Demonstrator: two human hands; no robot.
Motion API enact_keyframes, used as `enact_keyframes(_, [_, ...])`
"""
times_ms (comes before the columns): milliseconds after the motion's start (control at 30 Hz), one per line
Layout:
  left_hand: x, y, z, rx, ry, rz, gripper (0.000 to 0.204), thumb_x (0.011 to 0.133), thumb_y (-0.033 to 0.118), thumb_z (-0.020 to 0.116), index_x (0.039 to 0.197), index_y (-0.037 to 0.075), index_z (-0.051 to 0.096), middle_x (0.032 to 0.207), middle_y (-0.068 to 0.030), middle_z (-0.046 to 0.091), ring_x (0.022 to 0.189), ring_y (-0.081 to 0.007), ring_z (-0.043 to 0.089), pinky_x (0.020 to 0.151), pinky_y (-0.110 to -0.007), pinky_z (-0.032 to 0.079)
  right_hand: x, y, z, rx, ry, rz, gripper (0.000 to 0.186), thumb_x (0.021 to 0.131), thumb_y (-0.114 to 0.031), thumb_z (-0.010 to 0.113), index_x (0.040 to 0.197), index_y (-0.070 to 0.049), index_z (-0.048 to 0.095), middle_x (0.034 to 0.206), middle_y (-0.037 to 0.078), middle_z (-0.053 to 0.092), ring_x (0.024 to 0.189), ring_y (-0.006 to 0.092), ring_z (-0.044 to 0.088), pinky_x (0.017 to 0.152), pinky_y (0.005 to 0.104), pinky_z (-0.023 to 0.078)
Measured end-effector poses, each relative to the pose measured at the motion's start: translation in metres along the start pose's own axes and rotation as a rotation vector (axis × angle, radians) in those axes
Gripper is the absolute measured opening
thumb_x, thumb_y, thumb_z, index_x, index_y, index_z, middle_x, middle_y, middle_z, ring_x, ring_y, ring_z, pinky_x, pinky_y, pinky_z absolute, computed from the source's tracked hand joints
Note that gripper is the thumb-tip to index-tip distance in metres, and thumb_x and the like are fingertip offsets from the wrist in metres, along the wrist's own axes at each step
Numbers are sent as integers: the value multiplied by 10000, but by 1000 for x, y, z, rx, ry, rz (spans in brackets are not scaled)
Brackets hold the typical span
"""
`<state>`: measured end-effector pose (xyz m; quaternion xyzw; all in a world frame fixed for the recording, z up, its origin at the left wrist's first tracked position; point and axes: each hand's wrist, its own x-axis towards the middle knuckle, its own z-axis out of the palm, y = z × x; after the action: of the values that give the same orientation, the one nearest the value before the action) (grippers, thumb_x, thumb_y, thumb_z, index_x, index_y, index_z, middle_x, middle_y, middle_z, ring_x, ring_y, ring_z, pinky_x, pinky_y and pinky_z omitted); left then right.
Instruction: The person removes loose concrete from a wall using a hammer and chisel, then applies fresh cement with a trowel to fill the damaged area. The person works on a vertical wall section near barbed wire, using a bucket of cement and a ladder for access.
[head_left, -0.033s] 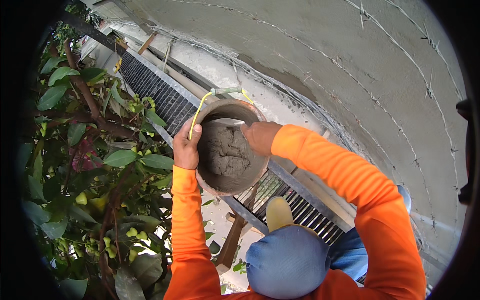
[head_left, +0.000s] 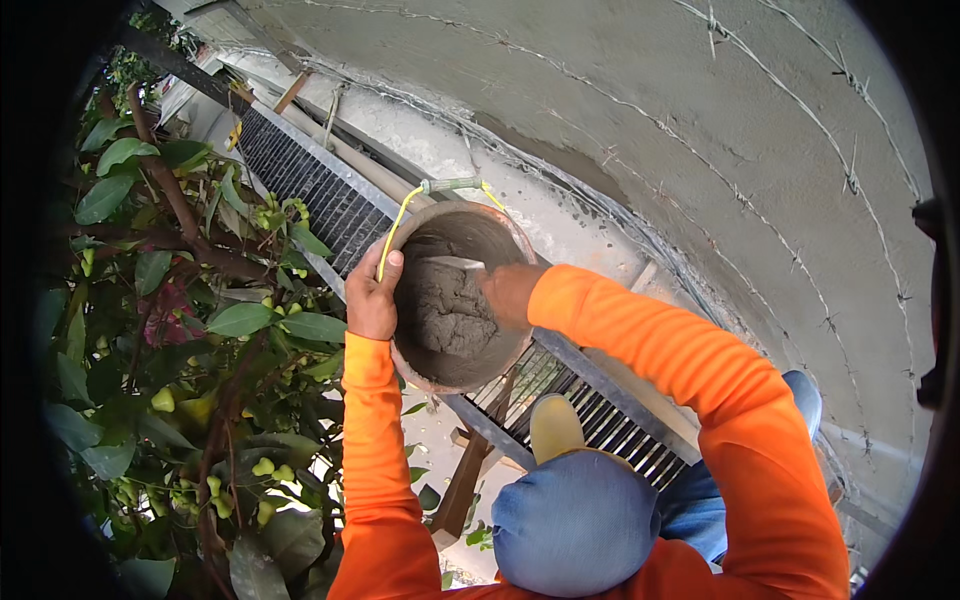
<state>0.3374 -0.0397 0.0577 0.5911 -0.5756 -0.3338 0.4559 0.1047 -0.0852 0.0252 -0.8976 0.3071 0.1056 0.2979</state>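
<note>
A round bucket (head_left: 516,232) of wet grey mortar (head_left: 448,308) is tilted open toward me. My left hand (head_left: 374,292) is closed on its left rim, thumb over the edge beside the yellow cord handle (head_left: 404,216). The handle's green grip (head_left: 452,184) stands above the far rim. Inside the bucket at the right, my right hand (head_left: 510,294) is closed and slightly blurred. A trowel (head_left: 458,262) reaches left from it; only its pale blade edge shows above the mortar, and its grip is hidden in my fingers.
A narrow metal grating walkway (head_left: 310,190) runs under the bucket, with my yellow boot (head_left: 556,428) on it. Leafy branches (head_left: 240,318) crowd the left. Barbed wire (head_left: 745,195) stretches before the grey plastered wall (head_left: 640,70) at right. A wooden brace (head_left: 462,492) slants below the grating.
My right hand and the trowel have moved a little down and deeper into the bucket. The left hand keeps its place on the rim.
</note>
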Motion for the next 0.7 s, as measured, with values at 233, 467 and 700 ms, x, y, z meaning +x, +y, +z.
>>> enact_keyframes(233, [0, 3, -1, 7, 59, -4, 409, 1035, 283, 583, 1290, -31, 639, 1206, -119, 692, 1122, -181, 603, 1022, -321, 424, -1, -7, -17, 12, -66, 84, 333, 918, -156, 503, 1157, 55, 599, 977, 245, 717, 922, 395, 708, 812, 492, 565])
enact_keyframes(467, [7, 0, -1, -13, 212, -134, 412, 1043, 292, 569, 1264, -46, 651, 1180, -113, 698, 1094, -176, 613, 997, -320, 447, -19, -9, 1, 219, -90, 103, 323, 938, -219, 590, 1047, 83, 629, 817, 238, 699, 727, 402, 711, 692, 493, 570])
enact_keyframes(700, [-3, 1, 13, 13, 148, 1, 423, 1035, 303, 586, 1287, -32, 641, 1182, -119, 701, 1104, -176, 610, 1004, -320, 439, 31, -35, -62, 217, -163, 49, 389, 952, -309, 609, 927, 68, 700, 799, 225, 698, 690, 376, 707, 667, 477, 563])
